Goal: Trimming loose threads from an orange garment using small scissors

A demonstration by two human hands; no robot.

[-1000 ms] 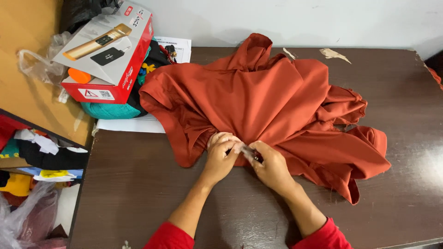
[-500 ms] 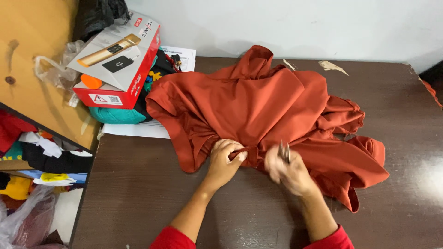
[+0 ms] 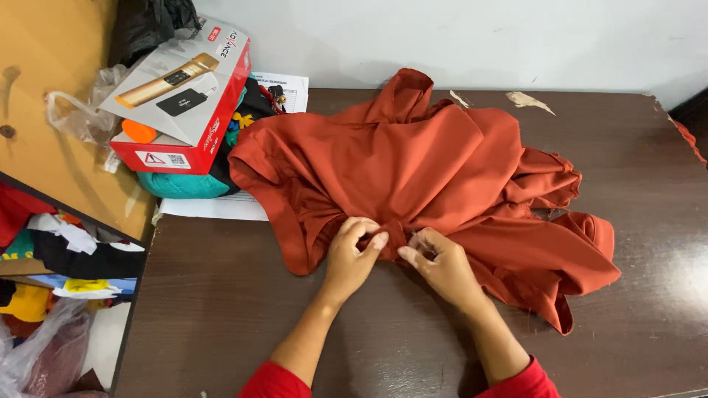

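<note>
The table [image 3: 221,309] is dark brown wood. Its left edge runs down beside a lower shelf of mixed clothes [image 3: 51,250], and its back edge meets the white wall [image 3: 479,37]. In front of the cloth and to its right the tabletop is bare, so there is free room near the front edge and the right corner.

The cloth [image 3: 413,162], a rust-orange garment, lies crumpled in the middle of the table, with folds spreading to the right. The left hand [image 3: 352,254] and the right hand [image 3: 442,265] meet at its near edge. The fingers of the left hand are pressed together on a small fold of the cloth. The fingers of the right hand pinch something small next to that fold; what it is, I cannot tell.

At the back left corner a box [image 3: 181,96], red with a grey top showing a gold device, lies tilted on a teal bundle [image 3: 181,184]. White papers [image 3: 214,208] lie under them.

Half a second ago the right hand was lifted a little to the right, apart from the left; now the two hands are close together again at the fold.
</note>
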